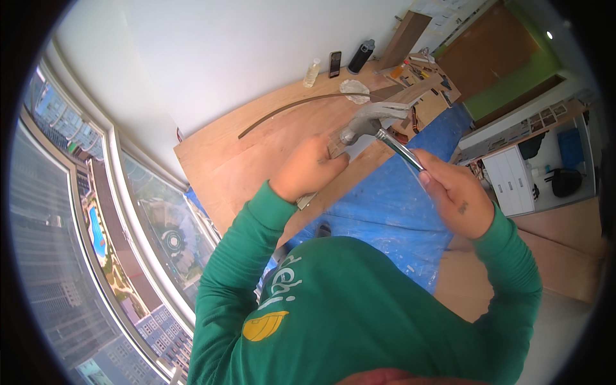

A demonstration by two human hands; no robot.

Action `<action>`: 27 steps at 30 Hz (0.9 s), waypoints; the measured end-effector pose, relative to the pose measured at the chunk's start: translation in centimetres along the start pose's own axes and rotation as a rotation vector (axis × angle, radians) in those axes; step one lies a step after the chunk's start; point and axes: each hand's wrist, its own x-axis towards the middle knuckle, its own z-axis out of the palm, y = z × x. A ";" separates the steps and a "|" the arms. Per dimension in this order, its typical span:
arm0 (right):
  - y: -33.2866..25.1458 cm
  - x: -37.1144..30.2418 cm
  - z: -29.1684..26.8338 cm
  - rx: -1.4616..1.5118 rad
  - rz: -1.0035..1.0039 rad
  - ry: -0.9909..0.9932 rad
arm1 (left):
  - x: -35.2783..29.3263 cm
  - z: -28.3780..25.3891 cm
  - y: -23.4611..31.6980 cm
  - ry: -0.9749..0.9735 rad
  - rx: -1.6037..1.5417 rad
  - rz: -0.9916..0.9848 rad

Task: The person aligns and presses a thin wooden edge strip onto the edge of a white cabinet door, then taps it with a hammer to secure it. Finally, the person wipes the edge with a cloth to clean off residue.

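A claw hammer (399, 147) is gripped by its handle in my right hand (459, 196), whose fingers wrap round it. Its grey metal head hangs just beyond my left hand, over the wooden bench. My left hand (311, 168) is closed on a narrow wood strip (307, 200). One end of the strip pokes out below the fist; a further part shows above it, beside the hammer's striking face. I cannot tell whether that face touches the wood. A nail, if there is one, cannot be made out.
The wooden bench (224, 160) runs along the white wall. On it lie a long thin curved strip (282, 109), a clear bottle (312, 72), a phone (335, 64), a dark flask (361, 56) and a crumpled pale bag (354, 91). A blue sheet (385, 224) covers the floor; windows stand left.
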 end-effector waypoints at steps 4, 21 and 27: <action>0.4 0.0 -0.9 0.111 0.144 0.020 | -0.2 -0.1 1.1 0.010 -0.020 -0.049; 7.5 -0.2 -1.2 0.199 0.224 0.248 | 0.0 0.4 -0.2 0.003 -0.023 -0.077; 12.0 0.6 -0.6 0.133 0.207 0.266 | -0.1 0.1 2.2 0.017 0.005 -0.144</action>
